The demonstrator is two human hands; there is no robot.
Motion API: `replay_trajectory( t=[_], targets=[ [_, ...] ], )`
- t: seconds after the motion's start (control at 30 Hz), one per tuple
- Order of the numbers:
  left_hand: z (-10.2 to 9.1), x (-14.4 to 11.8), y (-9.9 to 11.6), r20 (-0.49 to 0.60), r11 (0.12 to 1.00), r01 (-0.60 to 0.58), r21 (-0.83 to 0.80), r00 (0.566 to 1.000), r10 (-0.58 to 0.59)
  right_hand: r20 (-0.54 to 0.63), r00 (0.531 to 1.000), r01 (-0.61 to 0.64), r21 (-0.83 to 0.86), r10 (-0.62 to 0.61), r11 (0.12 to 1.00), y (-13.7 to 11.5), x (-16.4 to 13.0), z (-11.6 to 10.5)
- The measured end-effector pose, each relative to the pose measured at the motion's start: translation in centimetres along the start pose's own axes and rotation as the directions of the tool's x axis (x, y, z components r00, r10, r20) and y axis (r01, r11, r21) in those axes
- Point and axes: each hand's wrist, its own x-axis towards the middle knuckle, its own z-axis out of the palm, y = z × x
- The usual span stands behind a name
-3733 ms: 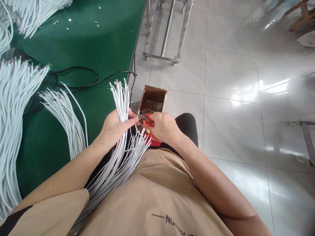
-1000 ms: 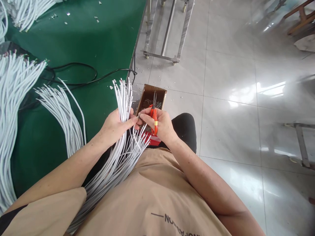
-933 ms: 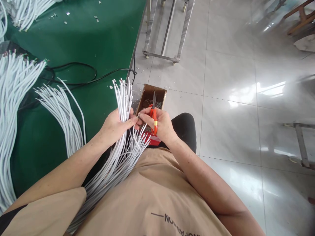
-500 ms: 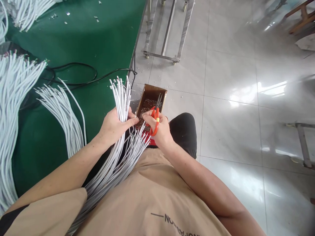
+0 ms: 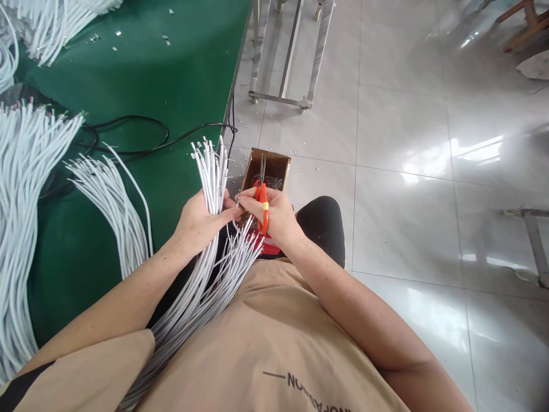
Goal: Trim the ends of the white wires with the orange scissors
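Note:
My left hand (image 5: 198,224) is wrapped round a bundle of white cables (image 5: 211,177), their cut ends pointing up and away from me. Its thumb also pinches the end of a single cable that bends out from the bundle. In my right hand (image 5: 274,214) are scissors (image 5: 263,209) with orange-red handles, the narrow blades pointing away. The right thumb and index finger meet the tip of that single cable, close to the left thumb. More loose white cables (image 5: 240,246) lie across my lap below the hands. Beneath the scissors stands an open cardboard box (image 5: 281,166) with small clippings inside.
Several bundles of white cables (image 5: 32,229) lie on the green table (image 5: 171,74) to the left, with a black cord (image 5: 189,131) running over its edge. A wheeled metal frame (image 5: 281,100) stands ahead on the tiled floor (image 5: 398,229). Clippings are scattered near the box.
My right hand has moved left, bringing its fingertips to the cable end at my left thumb. The scissors have swung more upright. The left hand keeps its hold.

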Motion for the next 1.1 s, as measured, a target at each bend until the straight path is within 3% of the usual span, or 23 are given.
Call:
replay_trajectory(
  t=[0.23,0.33,0.53,0.73,1.1],
  targets=[
    [0.2,0.2,-0.7,0.071,0.965,0.060,-0.256,0.997,-0.043,0.092,0.996,-0.034,0.278,0.009,0.960,1.2,0.4,0.0],
    [0.2,0.3,-1.0,0.090,0.955,0.068,-0.289,0.995,-0.044,0.123,0.992,-0.042,0.310,0.004,0.950,1.4,0.4,0.1],
    [0.1,0.3,-0.9,0.045,0.984,0.030,-0.173,0.999,-0.023,0.025,0.998,-0.056,0.177,0.052,0.983,1.0,0.2,-0.3],
    [0.1,0.2,-0.3,0.013,1.000,-0.007,0.000,1.000,0.007,0.034,0.998,-0.049,0.106,0.045,0.993,0.9,0.4,-0.5],
    [0.1,0.2,-0.1,-0.032,0.990,0.008,0.138,0.999,-0.003,0.007,0.998,-0.063,0.034,0.063,0.997,0.9,0.2,-0.5]
  ],
)
